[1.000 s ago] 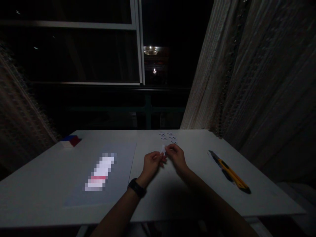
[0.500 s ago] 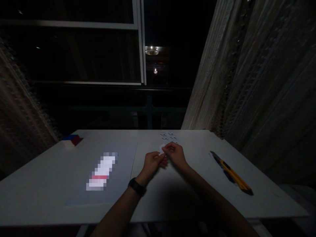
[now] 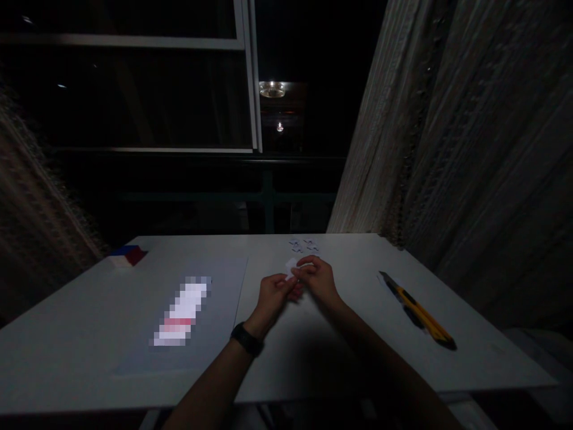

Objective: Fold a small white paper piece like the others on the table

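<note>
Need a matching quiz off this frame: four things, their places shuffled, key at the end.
1. knife
2. cube
3. wristband
4. white slip

A. held by the left hand and right hand
B. near the far left corner of the table
C. around the left wrist
D. on the right side of the table

Pairs: 1-D, 2-B, 3-C, 4-A

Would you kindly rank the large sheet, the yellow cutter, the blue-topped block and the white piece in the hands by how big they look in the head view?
1. Large sheet
2. Yellow cutter
3. Blue-topped block
4. White piece, judged by its visible part; some is hidden.
</note>
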`<state>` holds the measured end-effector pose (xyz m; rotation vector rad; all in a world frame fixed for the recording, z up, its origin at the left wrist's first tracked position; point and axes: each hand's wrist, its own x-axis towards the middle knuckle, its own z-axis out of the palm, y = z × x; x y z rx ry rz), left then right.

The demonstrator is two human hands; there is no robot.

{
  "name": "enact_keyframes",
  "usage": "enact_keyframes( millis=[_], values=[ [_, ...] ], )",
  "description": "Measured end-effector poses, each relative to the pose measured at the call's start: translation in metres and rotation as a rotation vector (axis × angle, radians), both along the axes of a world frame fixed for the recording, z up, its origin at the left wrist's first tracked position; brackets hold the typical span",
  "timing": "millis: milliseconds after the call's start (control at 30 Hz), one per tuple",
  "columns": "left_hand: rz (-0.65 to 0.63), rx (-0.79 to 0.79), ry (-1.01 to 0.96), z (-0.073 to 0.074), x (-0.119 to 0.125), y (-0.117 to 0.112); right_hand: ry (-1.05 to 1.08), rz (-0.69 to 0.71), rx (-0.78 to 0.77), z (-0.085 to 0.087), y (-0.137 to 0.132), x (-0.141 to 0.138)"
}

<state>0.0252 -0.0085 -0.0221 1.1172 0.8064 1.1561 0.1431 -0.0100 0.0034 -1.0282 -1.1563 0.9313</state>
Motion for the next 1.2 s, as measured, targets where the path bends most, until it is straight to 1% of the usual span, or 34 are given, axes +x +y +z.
enact_keyframes(
  millis=[167, 400, 600, 733, 867, 1033, 1200],
  values=[
    [-0.021, -0.014, 0.012, -0.003, 0.0, 0.002, -0.028, -0.059, 0.0, 0.0, 0.002, 0.001],
    [-0.071, -0.006, 0.024, 0.001, -0.001, 0.001, -0.055, -0.044, -0.016, 0.003, 0.002, 0.005],
    [-0.062, -0.014, 0.038, 0.002, 0.002, 0.0, -0.087, -0.024, -0.041, 0.003, 0.005, 0.009],
    [-0.045, 0.02, 0.064, -0.001, 0.003, 0.001, -0.119, -0.053, -0.061, 0.002, 0.006, 0.007],
    [-0.026, 0.015, 0.059, -0.002, 0.003, 0.0, -0.152, -0.077, -0.035, 0.002, 0.003, 0.003],
    [0.015, 0.018, 0.048, 0.003, 0.001, -0.001, -0.072, -0.03, -0.019, 0.001, 0.0, -0.001],
    [0.012, -0.006, -0.001, 0.005, -0.001, -0.002, 0.008, -0.01, 0.012, 0.001, -0.002, -0.003]
  ],
)
